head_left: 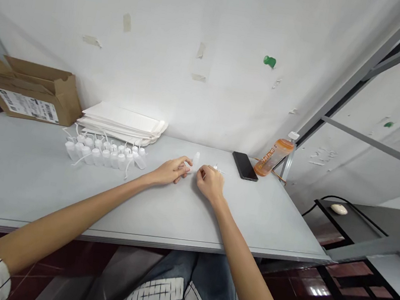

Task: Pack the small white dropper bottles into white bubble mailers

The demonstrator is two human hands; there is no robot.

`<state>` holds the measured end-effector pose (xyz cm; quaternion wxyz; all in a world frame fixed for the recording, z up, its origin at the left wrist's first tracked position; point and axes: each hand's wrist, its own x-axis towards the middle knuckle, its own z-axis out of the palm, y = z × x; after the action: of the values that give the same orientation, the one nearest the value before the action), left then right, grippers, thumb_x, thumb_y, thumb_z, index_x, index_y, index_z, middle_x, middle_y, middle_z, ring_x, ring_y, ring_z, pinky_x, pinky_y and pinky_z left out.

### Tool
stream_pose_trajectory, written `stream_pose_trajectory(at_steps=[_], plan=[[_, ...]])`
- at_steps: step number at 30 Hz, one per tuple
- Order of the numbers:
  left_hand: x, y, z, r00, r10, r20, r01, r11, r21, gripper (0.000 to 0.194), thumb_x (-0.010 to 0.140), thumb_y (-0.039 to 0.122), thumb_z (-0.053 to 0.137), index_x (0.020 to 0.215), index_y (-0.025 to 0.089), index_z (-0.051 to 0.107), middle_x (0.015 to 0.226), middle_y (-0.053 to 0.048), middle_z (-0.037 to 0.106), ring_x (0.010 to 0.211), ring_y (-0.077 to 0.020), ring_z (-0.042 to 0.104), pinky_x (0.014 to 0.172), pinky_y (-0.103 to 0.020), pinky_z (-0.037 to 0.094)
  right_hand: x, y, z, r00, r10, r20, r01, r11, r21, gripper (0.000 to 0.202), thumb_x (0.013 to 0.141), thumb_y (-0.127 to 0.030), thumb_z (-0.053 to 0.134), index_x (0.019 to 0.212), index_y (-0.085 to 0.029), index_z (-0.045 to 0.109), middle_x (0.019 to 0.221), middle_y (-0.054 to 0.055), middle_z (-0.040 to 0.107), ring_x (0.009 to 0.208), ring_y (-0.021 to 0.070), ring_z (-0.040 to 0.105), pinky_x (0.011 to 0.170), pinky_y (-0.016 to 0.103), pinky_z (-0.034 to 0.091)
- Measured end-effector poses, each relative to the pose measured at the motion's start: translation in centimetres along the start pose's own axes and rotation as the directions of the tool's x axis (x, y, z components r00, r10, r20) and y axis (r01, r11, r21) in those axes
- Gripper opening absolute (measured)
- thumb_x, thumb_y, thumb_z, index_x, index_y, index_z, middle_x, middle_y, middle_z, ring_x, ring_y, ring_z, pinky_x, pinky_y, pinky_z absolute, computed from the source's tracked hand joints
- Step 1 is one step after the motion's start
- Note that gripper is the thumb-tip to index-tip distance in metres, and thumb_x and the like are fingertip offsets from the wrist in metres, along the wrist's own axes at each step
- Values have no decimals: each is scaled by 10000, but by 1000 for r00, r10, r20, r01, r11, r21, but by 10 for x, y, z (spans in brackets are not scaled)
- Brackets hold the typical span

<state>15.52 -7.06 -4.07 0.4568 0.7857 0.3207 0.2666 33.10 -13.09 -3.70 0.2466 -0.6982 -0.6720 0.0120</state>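
Observation:
My left hand (173, 171) is over the middle of the table, its fingers curled and thumb and forefinger closing on a small whitish piece whose kind I cannot make out. Just beyond the fingertips is a small translucent white bottle (196, 158), upright; I cannot tell whether the hand touches it. Close on the other side, my right hand (210, 182) has its fingers pinched together, and whatever is in them is hidden. Behind its knuckles a small white piece (216, 167) partly shows. To the left stand rows of small white bottles (96, 156), several with white strips sticking out.
An open cardboard box (68, 98) and a stack of flat white packets (121, 121) lie along the wall at the back left. At the right are a black phone (245, 167) and an orange drink bottle (276, 156). The grey table (174, 221) ends near my lap.

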Motion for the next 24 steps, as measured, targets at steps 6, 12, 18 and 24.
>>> stream_pose_trajectory(at_steps=[6, 12, 18, 24], plan=[[0, -10, -1, 999, 33, -34, -36, 996, -79, 338, 913, 449, 548, 1152, 212, 514, 819, 16, 608, 555, -97, 568, 629, -256, 456, 1, 6, 5, 992, -118, -51, 128, 928, 349, 312, 867, -185, 536, 1136, -201, 695, 1065, 48, 709, 653, 120, 626, 726, 277, 467], [1, -12, 0, 999, 27, -20, -29, 994, -104, 378, 878, 469, 601, 1147, 217, 518, 850, 16, 596, 579, -101, 580, 620, -255, 454, 3, 8, 8, 991, -128, -35, 131, 888, 440, 239, 922, -260, 543, 1061, -207, 729, 1046, 57, 734, 662, 120, 664, 721, 270, 509], [0, -10, 1, 999, 42, -32, -44, 997, -66, 377, 888, 485, 594, 1135, 207, 533, 793, 17, 607, 617, -123, 597, 663, -272, 463, 5, 9, 5, 997, -53, 51, 22, 875, 483, 209, 916, -227, 554, 1003, -187, 741, 921, 36, 769, 677, 135, 682, 691, 256, 496], [2, -11, 2, 999, 27, -33, -27, 1000, -7, 439, 896, 505, 558, 1186, 176, 579, 703, -3, 634, 656, -162, 611, 700, -292, 474, 4, 7, 5, 991, -133, 2, 126, 946, 299, 254, 931, -184, 508, 1021, -179, 745, 988, 63, 759, 824, 161, 667, 742, 261, 458]])
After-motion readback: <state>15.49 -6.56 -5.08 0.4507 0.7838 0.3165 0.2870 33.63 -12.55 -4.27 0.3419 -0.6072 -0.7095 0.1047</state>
